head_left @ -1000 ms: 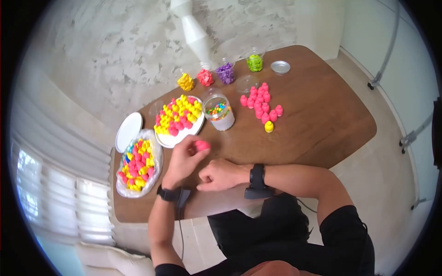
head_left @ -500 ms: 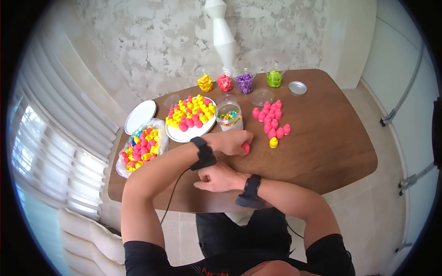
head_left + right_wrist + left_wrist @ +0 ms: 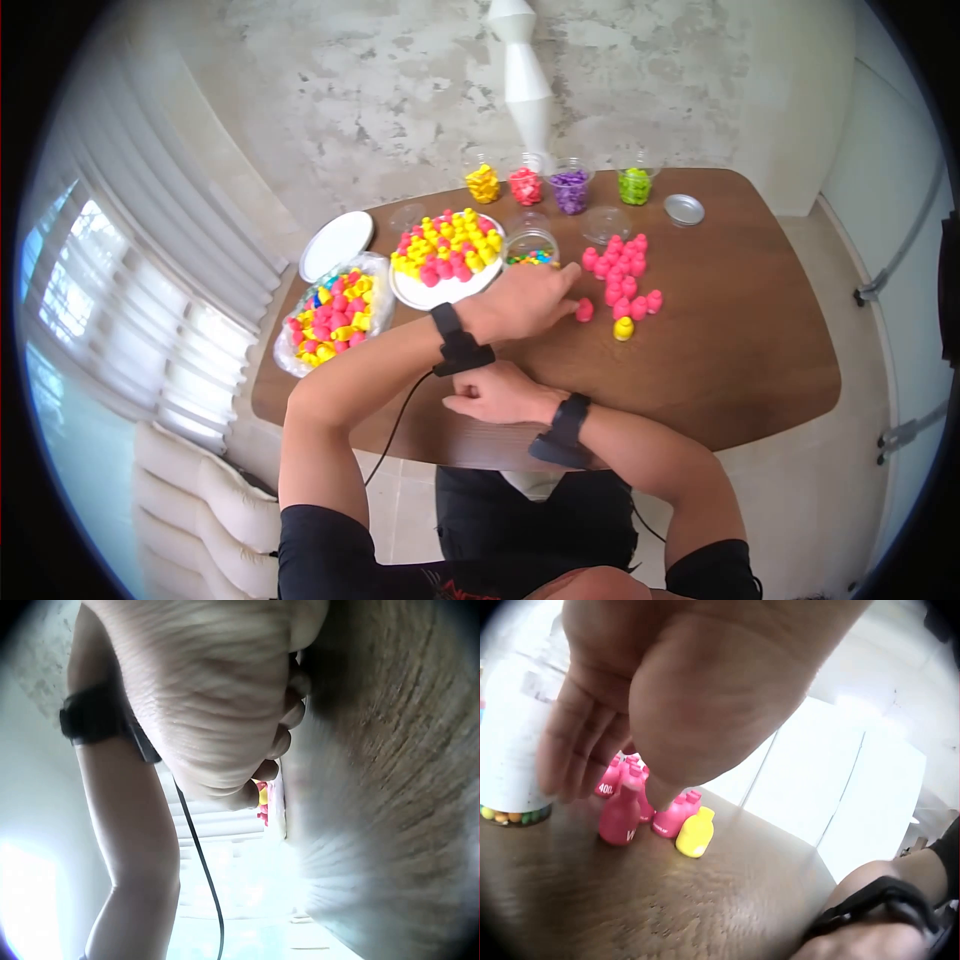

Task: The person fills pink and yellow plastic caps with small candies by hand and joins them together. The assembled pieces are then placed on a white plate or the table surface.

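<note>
- Currently at left hand (image 3: pixel 528 297): grip apart, fingers nearly straight.
- Just off thumb and fingers, upright on tabletop (image 3: pixel 720 330): single pink bottle (image 3: pixel 585 311), pale lettering visible from left wrist; contact with skin impossible to tell.
- Beyond it, near: cluster of pink bottles (image 3: pixel 622 268), with yellow bottle (image 3: pixel 624 329) at its near end.
- Partly hidden behind left hand: clear jar (image 3: pixel 514 742), small multicoloured pieces inside.
- Farther left: white plate (image 3: pixel 430 297) and plastic bag (image 3: pixel 284 352), both loaded with pink and yellow pieces.
- At right hand (image 3: pixel 503 393), low by near table edge: grip loosely closed, fingers curled toward palm.
</note>
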The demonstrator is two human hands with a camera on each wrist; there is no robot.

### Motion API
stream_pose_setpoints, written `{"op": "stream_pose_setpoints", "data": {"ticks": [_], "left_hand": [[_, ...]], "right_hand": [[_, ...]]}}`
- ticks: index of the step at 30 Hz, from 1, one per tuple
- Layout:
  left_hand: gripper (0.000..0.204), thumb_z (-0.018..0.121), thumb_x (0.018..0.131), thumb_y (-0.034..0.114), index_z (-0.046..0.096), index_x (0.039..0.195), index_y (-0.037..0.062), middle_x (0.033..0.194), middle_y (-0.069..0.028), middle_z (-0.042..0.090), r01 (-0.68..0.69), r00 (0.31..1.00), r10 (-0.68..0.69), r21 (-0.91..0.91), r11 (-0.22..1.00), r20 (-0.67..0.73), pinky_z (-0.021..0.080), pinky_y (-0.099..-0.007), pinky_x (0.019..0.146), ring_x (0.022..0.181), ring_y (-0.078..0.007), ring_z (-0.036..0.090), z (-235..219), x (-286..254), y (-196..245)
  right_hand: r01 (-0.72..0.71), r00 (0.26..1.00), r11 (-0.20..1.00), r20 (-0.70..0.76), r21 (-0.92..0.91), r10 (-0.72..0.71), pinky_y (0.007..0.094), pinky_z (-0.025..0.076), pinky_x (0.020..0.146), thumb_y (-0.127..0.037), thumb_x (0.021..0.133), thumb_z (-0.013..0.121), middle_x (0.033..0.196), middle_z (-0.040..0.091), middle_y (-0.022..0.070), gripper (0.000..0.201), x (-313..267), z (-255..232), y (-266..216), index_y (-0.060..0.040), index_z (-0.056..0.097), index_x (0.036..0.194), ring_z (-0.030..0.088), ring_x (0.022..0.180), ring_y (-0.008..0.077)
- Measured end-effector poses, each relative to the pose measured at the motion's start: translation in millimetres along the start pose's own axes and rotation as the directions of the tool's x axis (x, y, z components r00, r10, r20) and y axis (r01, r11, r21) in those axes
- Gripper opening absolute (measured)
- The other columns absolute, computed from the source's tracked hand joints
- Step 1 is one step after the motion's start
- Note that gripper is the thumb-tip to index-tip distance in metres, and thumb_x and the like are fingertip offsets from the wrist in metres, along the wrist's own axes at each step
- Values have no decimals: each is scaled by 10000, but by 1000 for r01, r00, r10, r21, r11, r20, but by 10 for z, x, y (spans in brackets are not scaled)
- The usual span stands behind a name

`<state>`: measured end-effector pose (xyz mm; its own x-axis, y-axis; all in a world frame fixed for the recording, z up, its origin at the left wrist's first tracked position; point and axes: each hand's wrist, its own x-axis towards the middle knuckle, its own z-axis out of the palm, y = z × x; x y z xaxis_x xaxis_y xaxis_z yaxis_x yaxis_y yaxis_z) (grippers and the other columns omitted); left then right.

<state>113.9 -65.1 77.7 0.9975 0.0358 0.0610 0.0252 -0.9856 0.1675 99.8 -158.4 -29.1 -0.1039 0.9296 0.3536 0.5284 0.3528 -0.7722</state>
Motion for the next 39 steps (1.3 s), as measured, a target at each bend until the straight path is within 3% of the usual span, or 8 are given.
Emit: {"op": "stream_pose_setpoints", "data": {"ticks": [3, 8, 11, 14, 28, 35, 38, 39], "left_hand": [[187, 691, 924, 197, 669, 949, 12, 843, -240, 701, 89, 975, -86, 5, 996, -204, 543, -533, 717, 828, -436, 695, -334, -273, -287], [183, 693, 880, 153, 703, 1026, 44, 897, -235, 719, 415, 889, -378, 108, 903, -259, 546, -532, 766, 868, -432, 696, -649, -728, -1199], [254, 737, 880, 221, 689, 996, 0, 858, -212, 726, 382, 896, -343, 96, 919, -280, 547, -470, 724, 821, -389, 713, -257, -1048, -1901], [327, 775, 866, 280, 694, 1013, -1, 888, -218, 725, 531, 825, -511, 19, 847, -241, 547, -470, 747, 851, -386, 712, -79, -1138, -1785], [396, 802, 835, 363, 640, 957, 23, 881, -189, 715, 576, 752, -613, -210, 790, -243, 534, -482, 770, 885, -388, 695, 194, -1272, -1505], [382, 815, 846, 352, 678, 966, 17, 824, -141, 693, 489, 795, -564, -313, 814, -223, 524, -412, 680, 761, -276, 690, 317, -1169, -1676], [318, 783, 847, 285, 673, 940, 1, 864, -178, 721, 378, 762, -538, -427, 822, -361, 544, -417, 719, 790, -325, 704, 285, -1213, -1618], [248, 780, 856, 194, 661, 953, 0, 851, -134, 720, 276, 735, -503, -477, 834, -455, 548, -354, 717, 769, -233, 701, 319, -1235, -1645]], "right_hand": [[-25, 1000, 999, 12, 39, 25, 461, 528, 644, -336, 911, 724, 725, 707, 141, 337, -7, -46, -26, -54, 661, 736, 700, 694, 350], [-10, 1000, 998, 0, 69, 10, 411, 501, 593, -312, 917, 745, 665, 664, 124, 336, 14, -23, 6, -50, 644, 733, 658, 603, 285], [-65, 997, 996, 45, 64, 62, 433, 524, 632, -323, 910, 741, 705, 692, 136, 332, 23, -71, -46, -46, 661, 745, 693, 663, 317], [-63, 998, 996, 34, 59, 61, 423, 517, 621, -313, 912, 747, 696, 686, 135, 328, 28, -62, -45, -40, 662, 750, 684, 647, 304], [-191, 982, 948, 53, 254, 184, 298, 441, 530, -262, 947, 759, 606, 606, 23, 330, 54, 75, 76, -19, 638, 759, 535, 561, 74], [-227, 974, 894, 65, 385, 219, 239, 397, 511, -192, 975, 741, 636, 578, -39, 315, 90, 49, 66, -11, 621, 746, 492, 603, 8], [-245, 968, 874, 61, 420, 242, 233, 384, 512, -179, 983, 734, 654, 569, -50, 287, 80, 16, 83, -20, 617, 774, 478, 611, 3], [-243, 967, 862, 45, 445, 250, 228, 377, 513, -169, 986, 730, 663, 559, -56, 266, 72, 20, 91, -27, 609, 796, 469, 615, -1]]}}
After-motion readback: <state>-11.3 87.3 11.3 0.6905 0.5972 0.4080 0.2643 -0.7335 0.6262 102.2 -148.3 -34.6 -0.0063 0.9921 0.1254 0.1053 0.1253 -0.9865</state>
